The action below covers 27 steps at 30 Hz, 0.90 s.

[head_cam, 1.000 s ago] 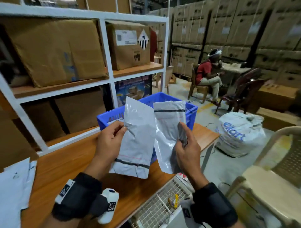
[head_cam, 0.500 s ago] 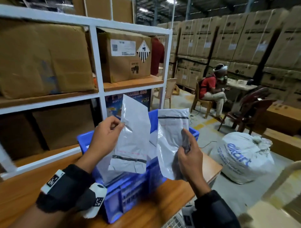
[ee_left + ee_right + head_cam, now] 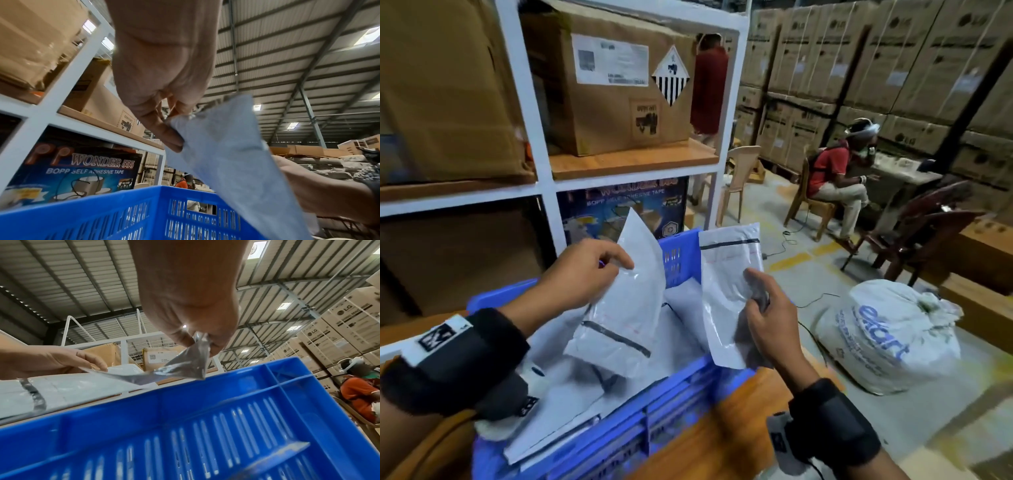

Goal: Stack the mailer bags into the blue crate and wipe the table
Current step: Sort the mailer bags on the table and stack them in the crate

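Since a second ago I've brought both bags over the crate [image 3: 681, 253]. Left hand [image 3: 582, 274] pinches bag [image 3: 626, 301] at 11 o'clock; right hand [image 3: 770, 315] pinches another bag [image 3: 726, 274] at 1. Ready to drop.

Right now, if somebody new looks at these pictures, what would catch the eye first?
Probably the two white mailer bags held up in the middle: the left hand pinches one mailer bag, the right hand the other mailer bag. Both hang over the bright blue crate, which already has bags inside. To the right, a big white sack sits on the floor.
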Each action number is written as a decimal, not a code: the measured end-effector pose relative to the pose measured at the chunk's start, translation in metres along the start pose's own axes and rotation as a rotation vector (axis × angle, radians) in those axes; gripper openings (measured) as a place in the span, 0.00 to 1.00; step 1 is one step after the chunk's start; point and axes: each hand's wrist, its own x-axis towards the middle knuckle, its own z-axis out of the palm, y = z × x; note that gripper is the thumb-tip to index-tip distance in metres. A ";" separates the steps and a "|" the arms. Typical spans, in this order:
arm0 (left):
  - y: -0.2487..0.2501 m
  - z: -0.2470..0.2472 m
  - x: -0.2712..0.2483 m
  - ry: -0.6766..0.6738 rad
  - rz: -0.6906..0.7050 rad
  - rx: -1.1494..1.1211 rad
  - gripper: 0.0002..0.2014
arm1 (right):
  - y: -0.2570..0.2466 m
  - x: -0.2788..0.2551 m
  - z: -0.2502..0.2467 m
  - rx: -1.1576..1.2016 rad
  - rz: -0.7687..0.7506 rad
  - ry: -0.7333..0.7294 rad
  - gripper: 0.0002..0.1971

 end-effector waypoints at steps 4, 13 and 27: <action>0.017 0.026 0.029 -0.046 -0.095 -0.077 0.13 | 0.035 0.036 -0.014 -0.091 -0.112 -0.081 0.25; 0.005 0.129 0.088 -0.240 -0.469 -0.107 0.12 | 0.100 0.085 -0.033 0.018 -0.216 -0.222 0.23; -0.008 0.201 0.110 -0.735 -0.527 0.916 0.43 | 0.112 0.079 -0.019 0.081 -0.331 -0.177 0.22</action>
